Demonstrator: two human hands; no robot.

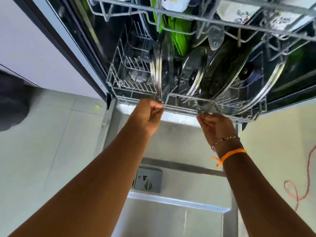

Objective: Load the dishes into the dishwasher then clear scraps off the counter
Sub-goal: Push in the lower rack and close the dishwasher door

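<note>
The dishwasher stands open, its door [179, 216] folded down below me. The lower rack [181, 109] holds several glass pot lids [227, 79] with steel rims, and green plates [177, 36] stand further back. My left hand [147, 116] grips the front rail of the lower rack, beside the rim of the leftmost lid [158, 72]. My right hand [216, 126] has its fingertips curled under the same rail, further right. The upper rack [196, 16] above holds white mugs.
A detergent dispenser [147, 180] sits in the door's inner face. Pale floor tiles lie on both sides. A small yellow-green scrap [97, 107] lies on the floor at left, and a red cord [299, 190] at right. A dark shape [13, 100] is at far left.
</note>
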